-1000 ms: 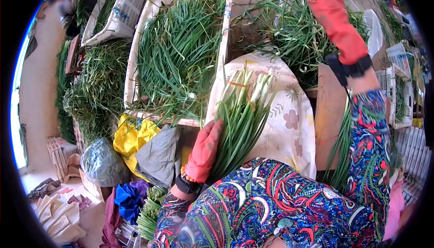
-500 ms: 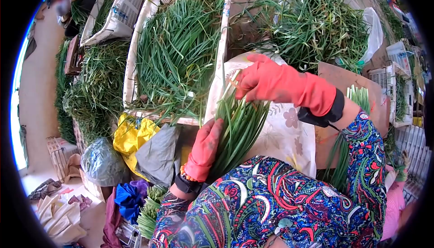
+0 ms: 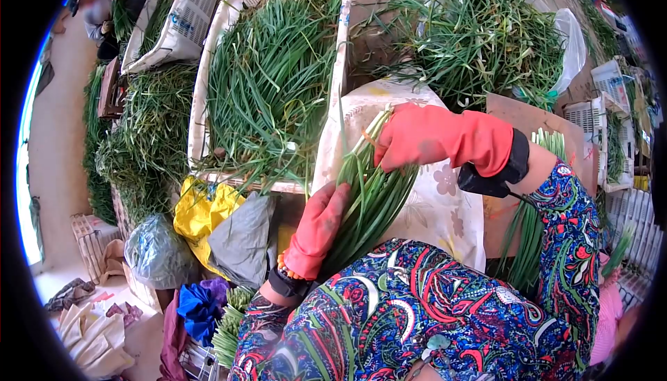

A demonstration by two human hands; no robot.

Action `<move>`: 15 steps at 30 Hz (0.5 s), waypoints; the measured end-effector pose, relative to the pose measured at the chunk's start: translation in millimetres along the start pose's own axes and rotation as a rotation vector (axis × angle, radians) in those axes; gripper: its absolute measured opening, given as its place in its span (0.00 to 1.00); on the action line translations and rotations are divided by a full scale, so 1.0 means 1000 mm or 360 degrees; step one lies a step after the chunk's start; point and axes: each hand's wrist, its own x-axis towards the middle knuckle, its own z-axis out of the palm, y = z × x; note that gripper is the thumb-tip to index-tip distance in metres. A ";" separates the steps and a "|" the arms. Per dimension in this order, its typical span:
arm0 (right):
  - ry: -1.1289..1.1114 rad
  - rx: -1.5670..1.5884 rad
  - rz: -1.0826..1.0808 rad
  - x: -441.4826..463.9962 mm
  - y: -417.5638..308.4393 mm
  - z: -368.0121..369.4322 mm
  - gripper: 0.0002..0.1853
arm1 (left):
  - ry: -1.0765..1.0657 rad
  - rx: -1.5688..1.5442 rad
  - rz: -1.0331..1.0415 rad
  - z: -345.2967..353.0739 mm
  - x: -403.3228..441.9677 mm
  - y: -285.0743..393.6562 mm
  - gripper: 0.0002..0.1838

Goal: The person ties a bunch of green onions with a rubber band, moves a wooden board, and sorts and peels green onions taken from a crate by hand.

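In the head view, my left hand (image 3: pixel 321 225), in a red rubber glove, is closed round the left side of a bunch of chives (image 3: pixel 375 197). Above it my right hand (image 3: pixel 420 134), gloved the same way, grips the bunch near its pale stem ends. A thin orange band (image 3: pixel 368 136) shows across the stems beside the right fingers. Long green leaves hang down toward my patterned clothing. Beneath the bunch lies a white flowered cloth (image 3: pixel 445 207). Some of the right fingertips are hidden behind the glove.
A white crate (image 3: pixel 198 127) full of loose chives stands ahead. A big heap of leaves (image 3: pixel 486 40) lies at upper right. Another bunch (image 3: pixel 549 146) rests on a brown board (image 3: pixel 507 113). Yellow and grey bags lie at left. Another person (image 3: pixel 101 9) is at upper left.
My right hand has shifted slightly down and its fingers have closed round the stem ends. The orange band now lies across the stems. My left hand has hardly moved.
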 end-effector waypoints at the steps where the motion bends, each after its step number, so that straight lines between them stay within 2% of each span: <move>1: 0.0000 0.0164 -0.0023 0.001 0.002 -0.001 0.16 | 0.0002 -0.0039 -0.0014 0.000 -0.001 0.000 0.19; 3: -0.0004 0.0489 -0.0062 0.005 0.013 -0.001 0.16 | 0.0003 -0.0061 -0.0044 -0.001 -0.001 0.000 0.19; 4: 0.0031 0.0492 -0.0079 0.008 0.019 0.002 0.14 | 0.0000 -0.0073 -0.0058 -0.001 -0.001 0.000 0.19; 7: 0.0443 0.0278 -0.0299 0.014 0.034 0.004 0.11 | 0.0061 -0.0075 -0.0009 -0.003 0.002 -0.010 0.19; 8: 0.0576 0.0258 -0.0228 0.005 0.028 -0.010 0.12 | 0.0008 -0.0180 -0.0001 -0.007 0.006 -0.017 0.18; 9: 0.0706 0.0840 -0.0452 0.011 0.045 -0.015 0.14 | 0.0005 -0.0209 0.0011 -0.008 0.006 -0.017 0.18; 10: 0.0804 0.0604 -0.0224 -0.001 0.038 -0.044 0.15 | 0.0006 -0.0238 0.0023 -0.009 0.006 -0.016 0.18; 11: 0.1097 0.0535 -0.0288 -0.009 0.048 -0.064 0.15 | 0.0008 -0.0268 0.0037 -0.010 0.006 -0.016 0.18; 12: 0.1435 0.0099 -0.0310 -0.012 0.097 -0.093 0.15 | 0.0211 -0.0108 0.0036 -0.011 0.005 -0.021 0.18; 13: 0.1801 -0.0344 -0.0232 -0.015 0.145 -0.123 0.15 | 0.0192 -0.0101 0.0024 -0.012 0.005 -0.020 0.18; 14: 0.2083 -0.1214 -0.0186 -0.027 0.179 -0.146 0.15 | 0.0172 -0.0095 0.0015 -0.014 0.005 -0.019 0.18; 15: 0.1980 -0.0692 0.0250 -0.044 0.189 -0.158 0.18 | 0.0153 -0.0092 0.0009 -0.015 0.006 -0.018 0.18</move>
